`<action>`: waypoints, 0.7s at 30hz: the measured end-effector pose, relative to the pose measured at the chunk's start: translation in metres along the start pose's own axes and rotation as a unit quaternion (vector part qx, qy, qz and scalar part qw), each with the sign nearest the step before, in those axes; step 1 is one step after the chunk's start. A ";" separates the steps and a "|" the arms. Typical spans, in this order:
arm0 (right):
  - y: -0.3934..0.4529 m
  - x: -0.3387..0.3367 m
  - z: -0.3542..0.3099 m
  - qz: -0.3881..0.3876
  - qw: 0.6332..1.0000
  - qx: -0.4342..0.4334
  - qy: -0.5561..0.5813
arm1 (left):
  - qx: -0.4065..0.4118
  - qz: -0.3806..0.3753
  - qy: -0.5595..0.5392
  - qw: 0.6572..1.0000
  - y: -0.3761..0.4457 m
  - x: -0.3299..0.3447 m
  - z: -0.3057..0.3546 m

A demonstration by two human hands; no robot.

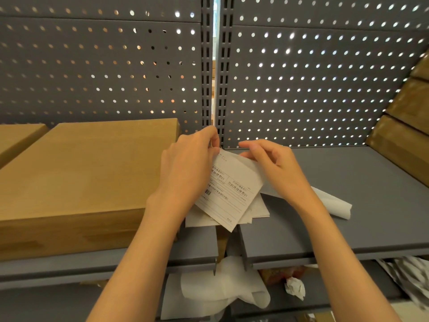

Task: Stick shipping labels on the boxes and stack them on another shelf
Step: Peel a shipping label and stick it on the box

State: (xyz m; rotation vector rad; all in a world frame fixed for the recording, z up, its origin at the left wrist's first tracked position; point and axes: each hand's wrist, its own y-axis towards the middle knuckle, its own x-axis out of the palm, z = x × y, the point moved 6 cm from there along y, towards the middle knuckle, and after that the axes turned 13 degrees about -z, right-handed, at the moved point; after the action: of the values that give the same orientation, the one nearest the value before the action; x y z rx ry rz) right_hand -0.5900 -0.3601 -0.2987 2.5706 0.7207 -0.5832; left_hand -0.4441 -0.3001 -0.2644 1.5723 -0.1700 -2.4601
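Grey shelf (348, 205) before a pegboard wall: left hand (188, 168) and right hand (276, 168) both pinch the label (232, 194) at its top edge; a cardboard box (81, 173) lies just left of the fingers

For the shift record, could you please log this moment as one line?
step: peeling label | left hand: pinches shipping label top corner | right hand: pinches its backing | cardboard box: unlabelled, on left shelf
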 end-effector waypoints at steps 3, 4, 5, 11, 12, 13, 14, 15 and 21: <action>-0.004 -0.006 0.005 -0.006 0.999 0.010 0.051 | -0.003 0.002 -0.009 1.000 0.000 0.000 -0.002; -0.005 -0.008 0.008 -0.008 0.997 0.016 0.076 | -0.005 0.005 -0.010 1.000 0.000 -0.001 -0.002; -0.006 -0.010 0.010 -0.008 0.995 0.023 0.098 | -0.007 0.009 -0.011 1.000 -0.001 -0.001 -0.002; -0.013 -0.018 0.024 -0.053 0.993 0.012 0.105 | -0.024 0.033 -0.026 0.999 -0.003 -0.005 -0.003; -0.015 -0.019 0.026 -0.060 0.993 0.007 0.104 | -0.029 0.033 -0.028 0.999 -0.003 -0.005 -0.004; -0.016 -0.020 0.028 -0.061 0.993 0.004 0.104 | -0.032 0.034 -0.029 0.998 -0.003 -0.005 -0.004; -0.016 -0.020 0.029 -0.058 0.993 0.003 0.101 | -0.034 0.035 -0.029 0.998 -0.003 -0.005 -0.004; -0.016 -0.021 0.029 -0.052 0.994 0.001 0.092 | -0.034 0.034 -0.029 0.998 -0.003 -0.005 -0.004; -0.015 -0.024 0.027 0.029 0.997 -0.014 0.072 | -0.039 0.027 -0.026 0.999 -0.003 -0.005 -0.004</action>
State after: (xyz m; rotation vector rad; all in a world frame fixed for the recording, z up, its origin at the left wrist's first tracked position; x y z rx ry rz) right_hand -0.6245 -0.3710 -0.3138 2.6173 0.6921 -0.3698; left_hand -0.4386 -0.2964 -0.2628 1.4537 -0.1216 -2.4383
